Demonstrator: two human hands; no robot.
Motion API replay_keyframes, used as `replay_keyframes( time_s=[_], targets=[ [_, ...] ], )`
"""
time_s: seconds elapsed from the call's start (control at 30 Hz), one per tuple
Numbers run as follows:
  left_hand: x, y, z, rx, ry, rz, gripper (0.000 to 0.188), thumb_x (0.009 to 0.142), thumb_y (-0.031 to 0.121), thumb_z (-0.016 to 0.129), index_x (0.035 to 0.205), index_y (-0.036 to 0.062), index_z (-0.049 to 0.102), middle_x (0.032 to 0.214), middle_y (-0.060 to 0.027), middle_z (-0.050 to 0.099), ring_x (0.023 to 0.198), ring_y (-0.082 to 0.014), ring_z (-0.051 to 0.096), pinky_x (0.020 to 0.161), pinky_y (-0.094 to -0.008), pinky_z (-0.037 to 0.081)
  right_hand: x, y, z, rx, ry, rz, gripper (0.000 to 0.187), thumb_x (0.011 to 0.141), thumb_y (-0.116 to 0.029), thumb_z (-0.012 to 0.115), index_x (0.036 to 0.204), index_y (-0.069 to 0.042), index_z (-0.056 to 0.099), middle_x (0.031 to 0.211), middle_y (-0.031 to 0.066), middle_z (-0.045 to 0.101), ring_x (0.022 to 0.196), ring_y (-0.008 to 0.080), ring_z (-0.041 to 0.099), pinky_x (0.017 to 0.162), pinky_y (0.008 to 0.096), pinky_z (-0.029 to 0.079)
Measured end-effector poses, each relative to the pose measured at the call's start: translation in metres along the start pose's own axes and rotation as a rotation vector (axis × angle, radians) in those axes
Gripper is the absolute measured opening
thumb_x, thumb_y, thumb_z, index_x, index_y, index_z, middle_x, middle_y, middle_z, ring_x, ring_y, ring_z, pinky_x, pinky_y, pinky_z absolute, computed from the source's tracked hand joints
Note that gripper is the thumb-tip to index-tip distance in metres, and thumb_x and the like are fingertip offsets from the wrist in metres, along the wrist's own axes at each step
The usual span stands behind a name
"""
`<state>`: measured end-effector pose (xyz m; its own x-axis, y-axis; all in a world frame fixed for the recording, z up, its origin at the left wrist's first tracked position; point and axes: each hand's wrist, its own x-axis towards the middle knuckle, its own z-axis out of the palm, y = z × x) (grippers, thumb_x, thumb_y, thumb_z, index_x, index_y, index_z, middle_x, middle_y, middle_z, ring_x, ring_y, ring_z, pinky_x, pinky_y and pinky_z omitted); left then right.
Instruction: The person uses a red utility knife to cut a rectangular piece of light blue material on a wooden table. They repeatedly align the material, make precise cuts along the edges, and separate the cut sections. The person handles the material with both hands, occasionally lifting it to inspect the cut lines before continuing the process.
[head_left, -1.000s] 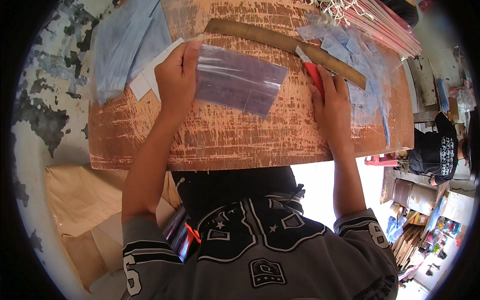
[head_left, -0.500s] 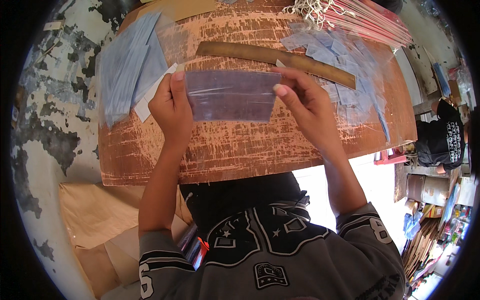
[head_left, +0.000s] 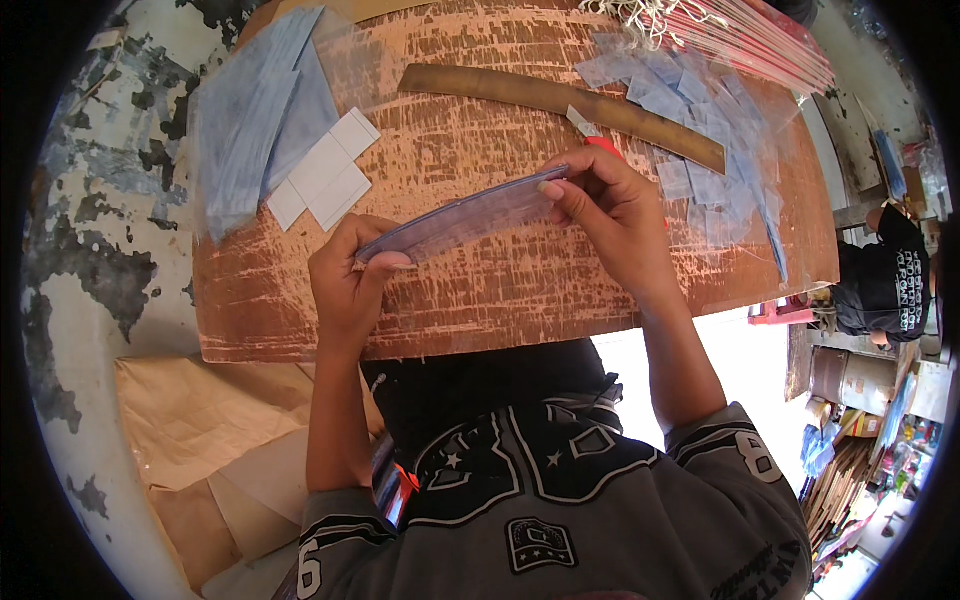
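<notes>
- Head view: a person works at a worn brown tabletop (head_left: 480, 312), both hands gathered on the near side of a brown straightedge (head_left: 540, 93).
- The bluish clear plastic piece (head_left: 465, 222) spans the two hands, nearer the person than the straightedge, tilted so its long edge shows; its right end sits closer to the straightedge.
- The left hand (head_left: 345, 278), below the straightedge's left end, is closed on the piece's left end, thumb toward the person and fingers behind.
- The right hand (head_left: 615, 215), below the straightedge's right half, pinches the other end between thumb and forefinger.
- A red-handled utility knife (head_left: 604, 147) emerges behind that hand, blade pointing at the straightedge's near edge; whether the hand grips it cannot be told.
- Lined white cards (head_left: 325, 170) lie left of and nearer than the straightedge's left end, beside stacked bluish plastic sheets (head_left: 260, 130).
- Cut plastic pieces (head_left: 715, 205) scatter around the straightedge's right half; pink rods with white strings (head_left: 750, 48) lie beyond it.
</notes>
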<state>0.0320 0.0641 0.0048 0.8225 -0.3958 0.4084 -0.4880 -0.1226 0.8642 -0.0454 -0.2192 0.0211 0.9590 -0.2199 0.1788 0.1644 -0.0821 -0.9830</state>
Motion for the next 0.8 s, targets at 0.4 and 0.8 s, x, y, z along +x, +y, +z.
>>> replay_keyframes(
  time_s=[0.4, 0.8],
  targets=[
    [-0.02, 0.011, 0.018, -0.191, -0.009, -0.33, 0.024, 0.1, 0.007, 0.073, 0.121, -0.0034, 0.069, 0.097, -0.002, 0.072, 0.083, -0.0051, 0.06, 0.074, -0.0198, 0.047, -0.011, 0.008, -0.007, -0.131, -0.057, 0.105, 0.017, 0.098, -0.005, 0.073, 0.114, -0.001, 0.069, 0.087, 0.0033, 0.072, 0.067, 0.0076, 0.066, 0.06, 0.0244, 0.052],
    [-0.022, 0.006, 0.023, -0.174, 0.029, -0.341, 0.02, 0.1, 0.009, 0.073, 0.116, -0.0036, 0.073, 0.099, -0.0018, 0.071, 0.082, -0.006, 0.057, 0.074, -0.0215, 0.044, -0.014, 0.014, -0.008, -0.223, -0.101, 0.185, 0.024, 0.098, -0.007, 0.073, 0.121, -0.002, 0.068, 0.088, 0.0053, 0.073, 0.065, 0.0104, 0.066, 0.061, 0.0285, 0.052]
  ],
)
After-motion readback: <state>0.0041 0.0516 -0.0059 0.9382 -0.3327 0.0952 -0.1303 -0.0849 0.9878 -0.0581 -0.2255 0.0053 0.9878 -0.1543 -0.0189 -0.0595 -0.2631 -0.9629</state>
